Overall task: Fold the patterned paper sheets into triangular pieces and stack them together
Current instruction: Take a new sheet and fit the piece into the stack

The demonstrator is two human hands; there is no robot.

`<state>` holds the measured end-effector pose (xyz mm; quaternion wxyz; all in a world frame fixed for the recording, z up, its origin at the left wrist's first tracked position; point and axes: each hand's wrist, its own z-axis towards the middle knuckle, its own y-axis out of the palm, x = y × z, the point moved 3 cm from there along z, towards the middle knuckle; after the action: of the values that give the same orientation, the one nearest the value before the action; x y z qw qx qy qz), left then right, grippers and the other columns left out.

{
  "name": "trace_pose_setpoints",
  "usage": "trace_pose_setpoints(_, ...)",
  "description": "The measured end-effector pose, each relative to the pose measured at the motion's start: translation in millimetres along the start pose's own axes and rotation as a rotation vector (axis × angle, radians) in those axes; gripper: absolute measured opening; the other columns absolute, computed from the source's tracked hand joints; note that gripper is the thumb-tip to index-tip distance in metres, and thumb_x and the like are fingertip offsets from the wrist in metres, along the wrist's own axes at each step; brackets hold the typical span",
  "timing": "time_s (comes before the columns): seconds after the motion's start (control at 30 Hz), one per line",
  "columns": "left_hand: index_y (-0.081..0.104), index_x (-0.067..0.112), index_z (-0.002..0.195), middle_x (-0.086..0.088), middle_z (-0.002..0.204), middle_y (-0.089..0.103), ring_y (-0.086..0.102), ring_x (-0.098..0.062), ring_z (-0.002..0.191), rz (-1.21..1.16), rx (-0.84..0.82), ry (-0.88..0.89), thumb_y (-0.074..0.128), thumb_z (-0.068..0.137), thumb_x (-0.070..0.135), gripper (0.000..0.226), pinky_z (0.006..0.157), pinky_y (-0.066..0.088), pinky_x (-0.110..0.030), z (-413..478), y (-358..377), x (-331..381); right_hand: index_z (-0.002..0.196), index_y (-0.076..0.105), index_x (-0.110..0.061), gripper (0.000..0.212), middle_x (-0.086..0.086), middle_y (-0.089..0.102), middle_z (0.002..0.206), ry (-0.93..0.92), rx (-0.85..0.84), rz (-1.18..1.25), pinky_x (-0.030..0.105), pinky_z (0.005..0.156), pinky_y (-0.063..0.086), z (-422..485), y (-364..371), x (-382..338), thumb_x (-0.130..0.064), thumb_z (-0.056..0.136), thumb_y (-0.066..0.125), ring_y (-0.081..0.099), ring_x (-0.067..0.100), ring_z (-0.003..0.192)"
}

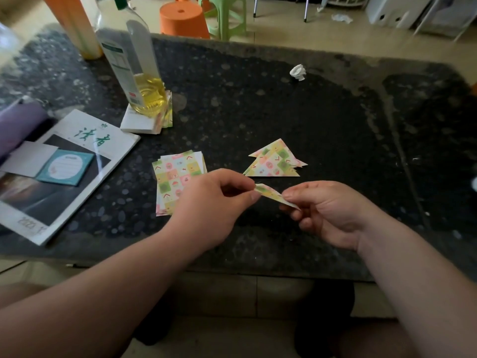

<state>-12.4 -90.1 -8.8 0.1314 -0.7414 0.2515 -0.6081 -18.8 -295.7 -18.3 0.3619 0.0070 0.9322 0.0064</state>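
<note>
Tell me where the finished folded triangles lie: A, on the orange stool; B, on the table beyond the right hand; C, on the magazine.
B: the folded triangles lie overlapped on the dark table just beyond the right hand, which pinches another folded piece with the left hand.

On the counter (258, 104) the stack of flat sheets (178, 177) lies left of the pile of folded triangles (275, 162), near but apart. In front of both, the left hand (214, 202) and right hand (327, 213) pinch a folded piece (271, 193) between them. Behind and to the left, a bottle (136, 68) stands on a paper pad (140, 121), and a magazine (77, 151) lies farther left
</note>
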Motion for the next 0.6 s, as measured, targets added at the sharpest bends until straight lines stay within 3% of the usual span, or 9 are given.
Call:
trace_pose_setpoints(0.1, 0.073, 0.044, 0.095, 0.025, 0.098, 0.07, 0.064, 0.006, 0.096, 0.018, 0.007, 0.058, 0.081, 0.083, 0.039, 0.015, 0.086, 0.057, -0.023, 4, 2, -4, 0.096, 0.073, -0.007, 0.009, 0.005, 0.07, 0.071, -0.073, 0.054, 0.061, 0.018, 0.042, 0.044, 5, 0, -4, -0.002, 0.089, 0.073, 0.061, 0.01, 0.054)
trace_pose_setpoints(0.27, 0.076, 0.036, 0.099, 0.017, 0.089, 0.075, 0.069, 0.004, 0.084, -0.078, 0.027, 0.069, 0.082, 0.085, 0.034, 0.016, 0.079, 0.057, -0.021, 18, -10, -1, 0.091, 0.074, -0.02, 0.013, 0.001, 0.075, 0.083, -0.395, 0.404, -0.262, 0.023, 0.052, 0.045, 19, -15, -19, -0.01, 0.087, 0.079, 0.065, 0.011, 0.065)
trace_pose_setpoints(0.37, 0.075, 0.034, 0.091, 0.014, 0.083, 0.073, 0.068, 0.001, 0.077, 0.054, 0.091, 0.027, 0.079, 0.087, 0.031, 0.006, 0.073, 0.051, -0.018, 33, -35, -3, 0.103, 0.07, -0.022, 0.018, 0.001, 0.073, 0.088, -0.38, 0.478, -0.192, 0.026, 0.053, 0.045, 35, -26, -23, -0.015, 0.089, 0.079, 0.064, 0.013, 0.069)
trace_pose_setpoints(0.47, 0.072, 0.034, 0.099, 0.012, 0.107, 0.066, 0.062, -0.008, 0.103, 0.446, 0.06, 0.052, 0.074, 0.09, 0.031, 0.01, 0.091, 0.048, -0.028, 41, -50, -18, 0.114, 0.063, -0.024, 0.034, 0.002, 0.069, 0.099, -0.236, 0.596, -0.216, 0.032, 0.06, 0.052, 51, -35, -15, -0.021, 0.086, 0.082, 0.066, 0.015, 0.081)
trace_pose_setpoints(0.53, 0.069, 0.031, 0.12, 0.004, 0.132, 0.055, 0.049, -0.019, 0.128, 0.626, 0.006, 0.003, 0.073, 0.091, 0.032, 0.03, 0.106, 0.042, -0.037, 43, -51, -35, 0.113, 0.063, -0.024, 0.037, 0.001, 0.067, 0.106, -0.221, 0.694, -0.3, 0.037, 0.073, 0.057, 56, -36, -13, -0.025, 0.083, 0.084, 0.066, 0.019, 0.091)
trace_pose_setpoints(0.6, 0.057, 0.03, 0.139, 0.001, 0.149, 0.042, 0.035, -0.025, 0.14, 0.698, -0.024, -0.073, 0.073, 0.09, 0.037, 0.052, 0.116, 0.034, -0.042, 42, -51, -49, 0.103, 0.065, -0.023, 0.026, -0.001, 0.065, 0.104, -0.26, 0.724, -0.407, 0.035, 0.072, 0.054, 55, -31, -16, -0.026, 0.084, 0.083, 0.063, 0.018, 0.092)
